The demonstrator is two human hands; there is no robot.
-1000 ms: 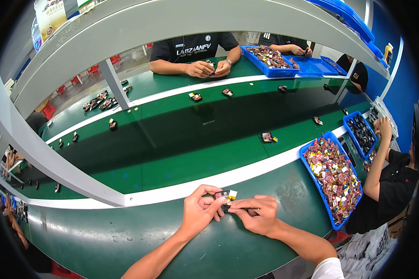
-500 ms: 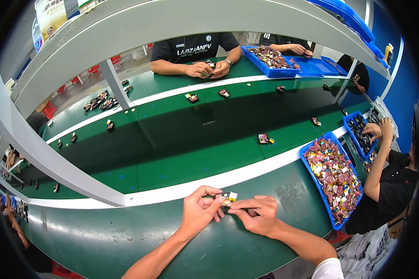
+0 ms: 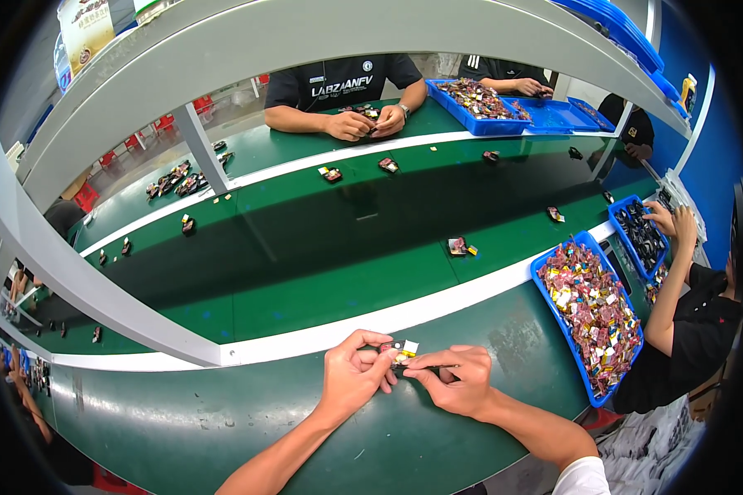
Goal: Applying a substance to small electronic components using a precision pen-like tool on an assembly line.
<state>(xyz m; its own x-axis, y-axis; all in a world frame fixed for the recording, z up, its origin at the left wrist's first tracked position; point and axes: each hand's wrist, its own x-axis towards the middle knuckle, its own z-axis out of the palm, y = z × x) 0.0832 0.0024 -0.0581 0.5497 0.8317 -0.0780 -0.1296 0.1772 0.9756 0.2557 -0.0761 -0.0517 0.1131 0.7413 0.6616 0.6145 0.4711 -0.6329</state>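
Note:
Above the green bench, in front of me, my left hand is closed, thumb and fingers gripping a small dark electronic part with a yellow and white piece on it. From the right, my right hand is closed in a pinch round a thin dark stick-like tool, whose kind I cannot make out. Its thumb and fingertips meet the near right side of the small part. Fingers hide much of the part, so its lower side does not show.
A green conveyor belt beyond a white rail carries small assemblies. At right, a blue tray holds many reddish parts; beside it, a person reaches into a blue bin of black parts. A grey frame arches overhead; other people sit opposite.
Assemblies on the belt have shifted slightly left. My hands and the small part stay almost still. The person at right has moved a hand slightly at the bin of black parts.

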